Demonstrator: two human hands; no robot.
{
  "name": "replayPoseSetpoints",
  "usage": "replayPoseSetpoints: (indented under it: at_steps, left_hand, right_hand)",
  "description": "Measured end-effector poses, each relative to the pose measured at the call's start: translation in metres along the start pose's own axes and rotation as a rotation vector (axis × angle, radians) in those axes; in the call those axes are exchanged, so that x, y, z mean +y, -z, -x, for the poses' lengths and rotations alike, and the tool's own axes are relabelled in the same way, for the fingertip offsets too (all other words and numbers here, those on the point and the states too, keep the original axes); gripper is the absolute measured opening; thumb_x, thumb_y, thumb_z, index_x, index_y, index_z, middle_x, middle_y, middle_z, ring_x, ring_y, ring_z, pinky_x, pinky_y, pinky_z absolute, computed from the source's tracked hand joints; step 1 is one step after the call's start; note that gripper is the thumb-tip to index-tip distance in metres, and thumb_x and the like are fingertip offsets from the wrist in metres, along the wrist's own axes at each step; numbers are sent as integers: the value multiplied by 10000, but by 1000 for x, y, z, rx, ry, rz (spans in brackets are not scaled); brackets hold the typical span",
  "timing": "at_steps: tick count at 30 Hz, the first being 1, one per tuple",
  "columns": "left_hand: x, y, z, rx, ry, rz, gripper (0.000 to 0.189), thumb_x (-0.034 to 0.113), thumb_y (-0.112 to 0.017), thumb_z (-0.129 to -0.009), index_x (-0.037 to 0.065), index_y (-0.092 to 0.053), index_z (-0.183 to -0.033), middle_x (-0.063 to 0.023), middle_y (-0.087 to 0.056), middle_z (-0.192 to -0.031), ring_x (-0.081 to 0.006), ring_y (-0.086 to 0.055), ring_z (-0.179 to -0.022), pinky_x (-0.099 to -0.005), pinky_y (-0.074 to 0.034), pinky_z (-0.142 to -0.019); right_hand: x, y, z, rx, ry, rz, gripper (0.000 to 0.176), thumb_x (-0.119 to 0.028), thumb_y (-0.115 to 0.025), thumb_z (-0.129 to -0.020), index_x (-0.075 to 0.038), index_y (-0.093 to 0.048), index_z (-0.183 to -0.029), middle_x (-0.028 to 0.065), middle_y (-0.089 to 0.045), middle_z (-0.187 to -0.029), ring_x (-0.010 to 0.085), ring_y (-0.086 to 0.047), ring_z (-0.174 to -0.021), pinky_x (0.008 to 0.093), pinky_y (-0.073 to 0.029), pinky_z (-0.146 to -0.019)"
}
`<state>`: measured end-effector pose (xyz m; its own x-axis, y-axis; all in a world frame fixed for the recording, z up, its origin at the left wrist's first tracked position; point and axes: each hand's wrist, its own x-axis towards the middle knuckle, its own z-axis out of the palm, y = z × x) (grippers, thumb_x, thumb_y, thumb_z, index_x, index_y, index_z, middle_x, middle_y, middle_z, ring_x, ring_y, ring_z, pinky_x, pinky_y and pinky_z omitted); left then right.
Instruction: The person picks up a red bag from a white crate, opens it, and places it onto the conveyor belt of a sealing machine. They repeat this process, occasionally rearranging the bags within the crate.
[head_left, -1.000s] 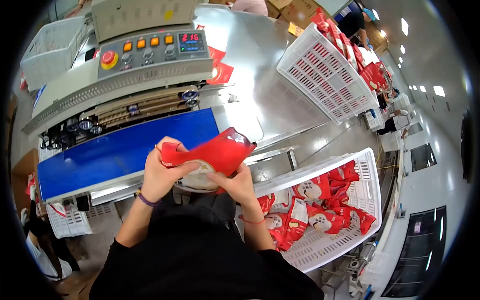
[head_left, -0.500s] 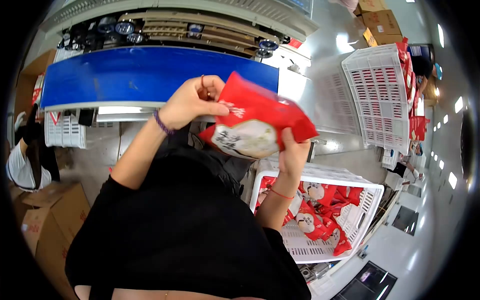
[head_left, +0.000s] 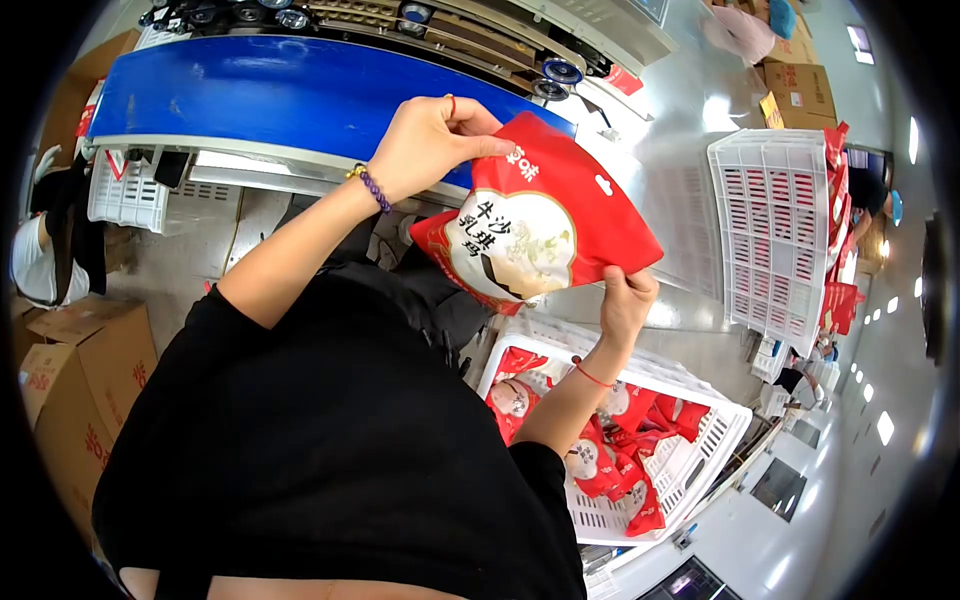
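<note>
Workshop floor, lit by lamps at right; a metal bench extends to the right of a blue belt, and rollers line the belt's far side. Cartons stand at lower left.

One red bag is in your two hands, raised in front of the belt's near edge, beside the lower basket. Its printed face is turned up to you; the end with the hang hole points to the right.

Your left hand is clamped on one side of the bag near that end, thumb over the film. Your right hand pinches the opposite corner, thumb and fingers together on it. In my judgement, the two widely spaced holds serve to stretch that end flat and leave the print clear.

The lower basket bears loosely heaped packs, presumably sited there for easy reach. An upper basket stands by the bench, red packs at its far side. Whether the bag's end is closed cannot be told.
</note>
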<state>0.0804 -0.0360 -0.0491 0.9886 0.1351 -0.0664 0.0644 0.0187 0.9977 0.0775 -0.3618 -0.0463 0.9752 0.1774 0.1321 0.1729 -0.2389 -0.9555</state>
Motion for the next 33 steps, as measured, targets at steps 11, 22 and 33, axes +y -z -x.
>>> replayPoseSetpoints:
  at_steps: [11, 22, 33]
  left_hand:
    - [-8, -61, -57, -128, 233, 262, 204, 170, -669, -885, -30, -666, -923, -19, -599, -653, -62, -455, -468, -239, -332, -386]
    - [-18, -21, -81, 159, 211, 98, 256, 258, -645, -863, 10, -698, -832, -78, -662, -628, -129, -595, -483, -274, -477, -496]
    - [35, 59, 40, 208, -358, -303, 203, 166, -622, -909, -1, -702, -828, -34, -628, -672, -87, -544, -517, -227, -398, -475]
  right_hand:
    - [4, 17, -86, 425, -138, -181, 195, -48, -665, -884, -28, -534, -1027, 76, -669, -850, 109, -630, -756, 235, -512, -664]
    - [18, -36, -139, 307, -142, -113, 374, -68, -723, -841, -151, -365, -774, -32, -544, -668, 41, -494, -560, 203, -377, -457]
    - [-16, -88, -142, 85, -282, -40, 317, -91, -681, -874, -118, -391, -750, 64, -634, -791, 158, -643, -685, 272, -553, -569]
